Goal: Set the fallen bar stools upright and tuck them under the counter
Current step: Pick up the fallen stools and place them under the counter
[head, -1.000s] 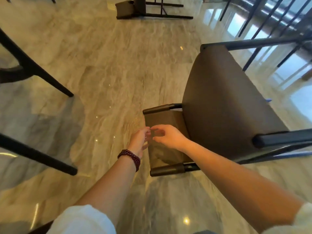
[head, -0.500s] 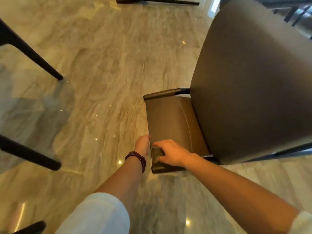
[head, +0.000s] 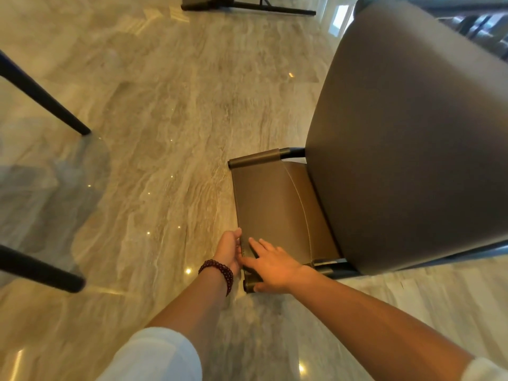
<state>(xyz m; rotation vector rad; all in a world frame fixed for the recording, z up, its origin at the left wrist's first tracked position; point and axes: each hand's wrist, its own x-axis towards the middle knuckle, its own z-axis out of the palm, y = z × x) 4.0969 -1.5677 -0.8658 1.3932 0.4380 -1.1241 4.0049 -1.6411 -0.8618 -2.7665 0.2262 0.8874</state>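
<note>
Change: the right hand (head: 270, 266), curled over the backrest corner half a second ago, now lies flat; the left hand (head: 228, 250) has slid slightly up the edge.
Floor (head: 165, 119): one, polished beige marble with wavy veins and small light glints.
Fallen bar stool (head: 412, 147): one close by, lying on its side at right; broad rounded seat in smooth brown leather on a black frame.
Backrest (head: 275, 210): one stitched brown panel between two padded tubes, centre of view.
Second stool (head: 247, 4): one, toppled at the far top edge.
Black legs (head: 49, 100): two, slanting in from the left.
Right fingers: four, straight and spread on the backrest's near corner, thumb beside the lower tube end.
Left fingers: thumb on the backrest's left edge, gripping; the rest hidden behind.
Bracelet (head: 220, 270): one, dark red beads, left wrist.
</note>
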